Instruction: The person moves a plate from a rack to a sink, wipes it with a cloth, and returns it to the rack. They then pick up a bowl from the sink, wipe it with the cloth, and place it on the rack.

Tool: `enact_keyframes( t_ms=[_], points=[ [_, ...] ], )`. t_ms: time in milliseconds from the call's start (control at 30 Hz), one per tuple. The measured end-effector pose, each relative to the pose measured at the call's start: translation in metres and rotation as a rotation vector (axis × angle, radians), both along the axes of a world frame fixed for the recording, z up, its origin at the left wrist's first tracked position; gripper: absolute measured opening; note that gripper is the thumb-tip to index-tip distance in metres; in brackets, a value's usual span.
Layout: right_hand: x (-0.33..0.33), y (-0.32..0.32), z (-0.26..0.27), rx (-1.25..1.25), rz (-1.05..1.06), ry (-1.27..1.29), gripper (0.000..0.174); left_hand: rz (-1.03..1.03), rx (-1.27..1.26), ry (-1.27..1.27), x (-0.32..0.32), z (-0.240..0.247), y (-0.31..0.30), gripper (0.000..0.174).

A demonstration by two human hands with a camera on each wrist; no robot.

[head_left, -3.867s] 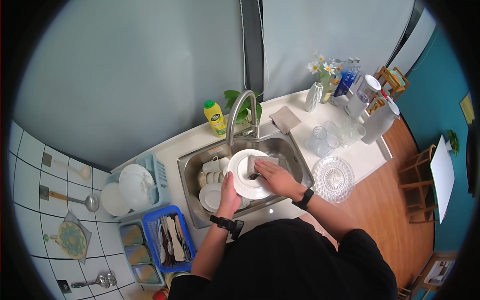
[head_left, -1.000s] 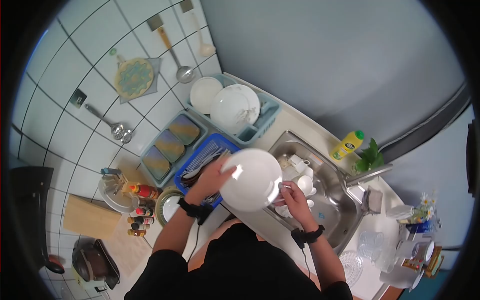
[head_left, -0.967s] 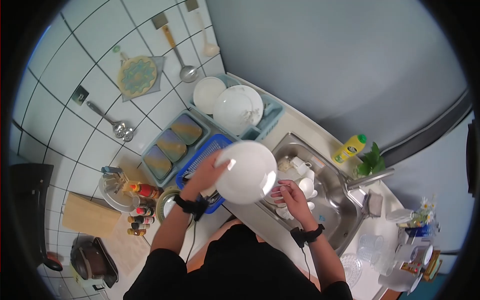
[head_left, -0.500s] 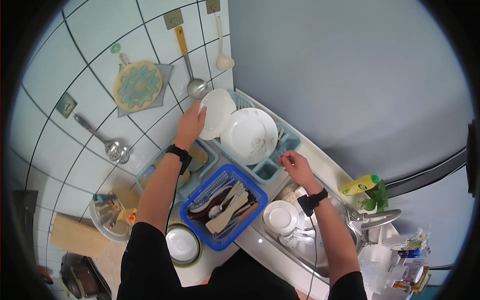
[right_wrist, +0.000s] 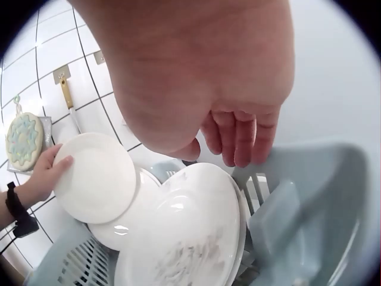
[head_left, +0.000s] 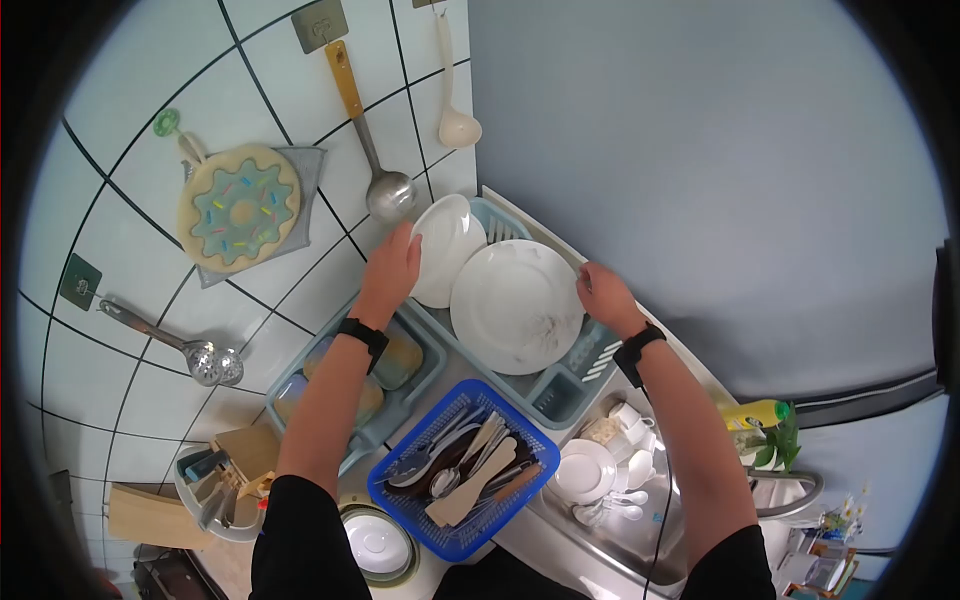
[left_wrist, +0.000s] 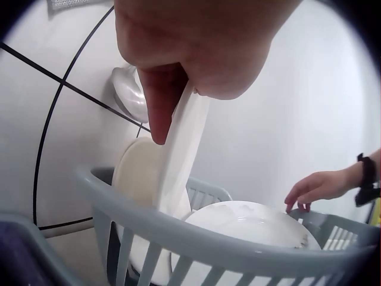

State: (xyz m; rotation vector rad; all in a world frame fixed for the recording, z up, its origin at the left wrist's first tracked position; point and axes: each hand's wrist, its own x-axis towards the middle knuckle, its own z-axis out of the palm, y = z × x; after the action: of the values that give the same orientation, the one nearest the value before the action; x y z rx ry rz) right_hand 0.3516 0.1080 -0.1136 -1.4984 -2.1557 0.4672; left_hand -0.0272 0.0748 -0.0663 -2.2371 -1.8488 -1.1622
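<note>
My left hand (head_left: 390, 275) pinches the edge of a white plate (head_left: 440, 250) over the left end of the blue-grey dish rack (head_left: 465, 355). In the left wrist view this plate (left_wrist: 184, 149) stands steeply tilted, beside another plate (left_wrist: 138, 173) in the rack. Next to it leans a large plate with a grey floral pattern (head_left: 515, 305). My right hand (head_left: 608, 298) is at the rack's far edge by that large plate; in the right wrist view its fingers (right_wrist: 241, 140) hang bent over the rim, gripping no dish.
A blue basket (head_left: 455, 550) of cutlery and wooden utensils stands in front of the rack. The sink (head_left: 600, 560) at right holds plates, cups and spoons. Lidded containers (head_left: 400, 355) sit at left. A ladle (head_left: 390, 195) and a donut-shaped mitt (head_left: 240, 210) hang on the tiles.
The washed-looking plate has gone from over the sink to the rack in my left hand. My right hand has let go of it and moved to the rack's far edge. The view has turned left.
</note>
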Motion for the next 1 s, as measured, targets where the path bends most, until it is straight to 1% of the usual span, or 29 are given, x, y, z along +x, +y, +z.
enact_keyframes(
  t_ms=[33, 67, 133, 167, 233, 367, 433, 467, 533, 567, 633, 667, 700, 733, 867, 933, 1000],
  points=[
    [-0.007, 0.008, -0.005, 0.054, -0.054, -0.056, 0.029, -0.009, 0.000, 0.000, -0.002, -0.002, 0.001, 0.018],
    [-0.014, 0.016, -0.010, 0.050, -0.050, -0.051, 0.029, -0.005, -0.005, 0.005, -0.002, -0.004, 0.001, 0.018],
    [-0.029, 0.028, -0.010, 0.118, -0.053, -0.280, 0.035, -0.005, 0.019, 0.007, -0.004, -0.006, 0.005, 0.018],
    [-0.036, 0.033, -0.013, 0.115, -0.053, -0.272, 0.035, -0.005, 0.016, 0.016, -0.004, -0.008, 0.006, 0.018],
    [-0.045, 0.044, -0.025, -0.016, -0.069, -0.241, 0.039, 0.012, 0.001, 0.005, -0.002, -0.008, 0.006, 0.018],
    [-0.045, 0.062, -0.040, -0.100, -0.094, -0.148, 0.043, 0.063, -0.075, 0.023, -0.003, -0.017, 0.008, 0.019],
    [-0.039, 0.068, -0.041, -0.153, -0.037, -0.063, 0.044, 0.103, -0.176, 0.018, -0.006, -0.027, 0.012, 0.021],
    [-0.036, 0.068, -0.042, -0.157, -0.039, -0.064, 0.044, 0.102, -0.179, 0.017, -0.007, -0.031, 0.014, 0.021],
    [-0.034, 0.059, -0.025, -0.271, -0.007, 0.134, 0.043, 0.127, -0.088, 0.043, -0.008, -0.035, 0.014, 0.024],
    [-0.033, 0.054, -0.020, -0.273, -0.004, 0.132, 0.043, 0.129, -0.089, 0.042, -0.006, -0.037, 0.015, 0.024],
    [-0.033, 0.045, -0.019, -0.170, 0.033, 0.274, 0.041, 0.039, 0.146, 0.088, -0.004, -0.040, 0.018, 0.029],
    [-0.034, 0.043, -0.019, -0.196, 0.052, 0.301, 0.041, 0.061, 0.145, 0.097, -0.004, -0.042, 0.018, 0.029],
    [-0.031, 0.043, -0.021, -0.221, 0.065, 0.331, 0.040, 0.067, 0.099, 0.022, -0.001, -0.047, 0.020, 0.030],
    [-0.030, 0.040, -0.017, -0.223, 0.062, 0.304, 0.039, 0.068, 0.054, -0.058, 0.001, -0.052, 0.022, 0.031],
    [-0.026, 0.038, -0.016, -0.265, 0.068, 0.322, 0.039, 0.109, 0.036, -0.095, 0.005, -0.063, 0.028, 0.031],
    [-0.025, 0.038, -0.017, -0.276, 0.083, 0.344, 0.039, 0.080, -0.128, -0.129, 0.006, -0.066, 0.028, 0.030],
    [-0.026, 0.037, -0.017, -0.275, 0.081, 0.353, 0.039, 0.083, -0.119, -0.115, 0.010, -0.066, 0.029, 0.029]
  ],
)
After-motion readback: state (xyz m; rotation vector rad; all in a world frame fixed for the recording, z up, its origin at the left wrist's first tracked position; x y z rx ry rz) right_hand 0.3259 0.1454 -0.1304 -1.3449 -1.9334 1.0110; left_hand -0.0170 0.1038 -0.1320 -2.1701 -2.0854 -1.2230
